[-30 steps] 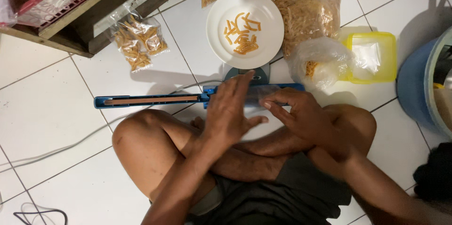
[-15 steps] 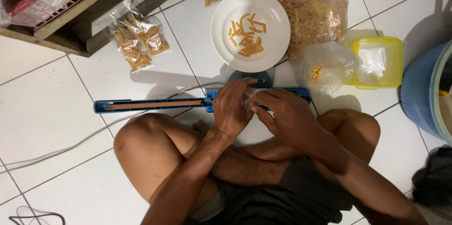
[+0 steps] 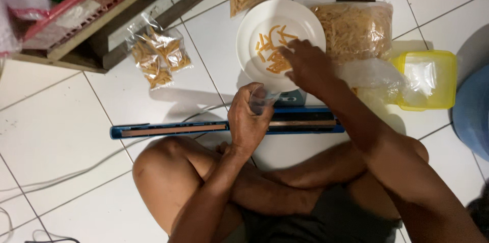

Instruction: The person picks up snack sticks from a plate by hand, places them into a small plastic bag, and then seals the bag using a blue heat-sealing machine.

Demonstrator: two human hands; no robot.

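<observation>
I sit cross-legged on a white tiled floor. My left hand (image 3: 248, 119) holds a small clear plastic bag (image 3: 264, 99) open above the blue bar-shaped heat sealer (image 3: 168, 129). My right hand (image 3: 305, 65) reaches onto the white plate (image 3: 254, 29), its fingers closing on the orange snack sticks (image 3: 272, 49) lying there. Whether any sticks are in the small bag cannot be told.
Two filled small snack bags (image 3: 159, 55) lie to the left by a wooden shelf (image 3: 117, 24). Large bags of sticks (image 3: 356, 29) sit behind the plate. A yellow container (image 3: 425, 79) with clear bags stands right, a blue bucket (image 3: 473, 113) at the edge. A white cord (image 3: 76, 172) crosses the floor.
My right hand left the small bag and moved up to the plate of sticks. My left hand stayed over the sealer, still holding the bag.
</observation>
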